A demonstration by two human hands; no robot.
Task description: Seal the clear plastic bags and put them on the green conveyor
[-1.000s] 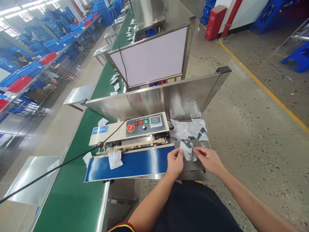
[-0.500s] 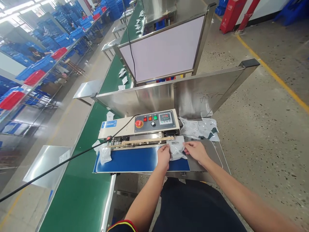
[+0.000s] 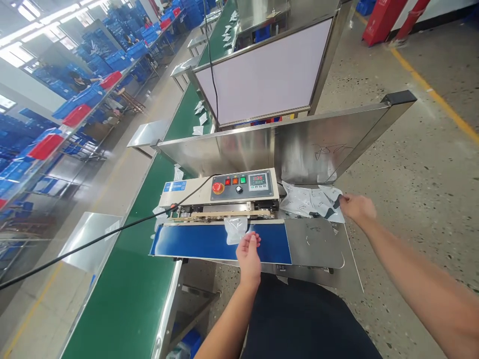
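Observation:
A cream band sealing machine (image 3: 198, 194) with a control panel stands in front of me. A white plastic pouch (image 3: 235, 230) hangs by its upper edge at the machine's sealing band, over the blue conveyor belt (image 3: 202, 247). Just to the right and below that pouch is my left hand (image 3: 249, 254), its fingers curled in, with nothing visible in them. My right hand (image 3: 357, 207) reaches out to the right and pinches the edge of a white pouch (image 3: 335, 197) at the end of a pile. More white pouches (image 3: 303, 202) lie overlapped behind the steel plate.
A green conveyor (image 3: 123, 294) runs along the left, with pouches near the machine's far end. A black cable (image 3: 101, 237) crosses in front of the machine. Behind it rises a steel panel (image 3: 239, 152). A grey metal plate (image 3: 314, 242) adjoins the blue belt's right end.
Both hands have let go of the pouch at the machine, which has shifted left along the band. My right hand has moved right to the pile; my left hand has drawn slightly down.

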